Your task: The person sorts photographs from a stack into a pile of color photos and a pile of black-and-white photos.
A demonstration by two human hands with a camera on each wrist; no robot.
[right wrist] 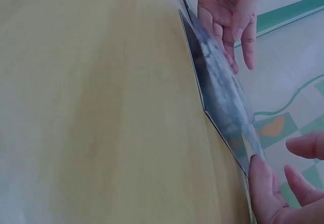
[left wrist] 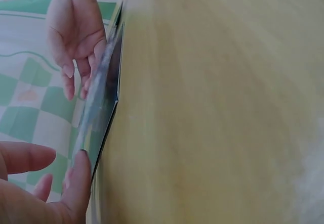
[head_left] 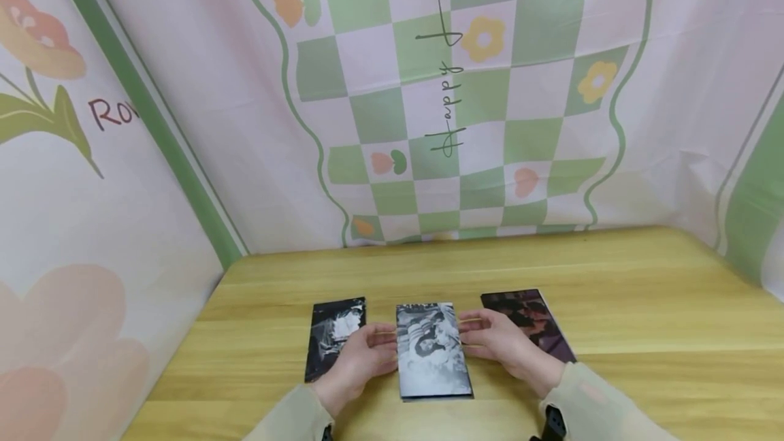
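Note:
A booklet or folded card (head_left: 431, 352) with a black-and-white picture lies on the table between both hands. My left hand (head_left: 363, 359) is at its left edge, fingertips touching or very near it. On the opposite side, my right hand (head_left: 503, 344) has its fingertips at the right edge. In the left wrist view the booklet (left wrist: 104, 100) appears nearly edge-on, its near side slightly parted from the wood, and the thumb stands away from it. The right wrist view likewise shows the booklet (right wrist: 223, 90) beside extended fingers (right wrist: 262, 183). Neither hand is curled round it.
A dark card (head_left: 320, 339) with a white patch lies left, partly behind the left hand. Another dark, reddish picture card (head_left: 529, 315) lies right, partly covered by the right wrist. The wooden table (head_left: 661, 298) meets a printed cloth (head_left: 478, 101) behind and at the sides.

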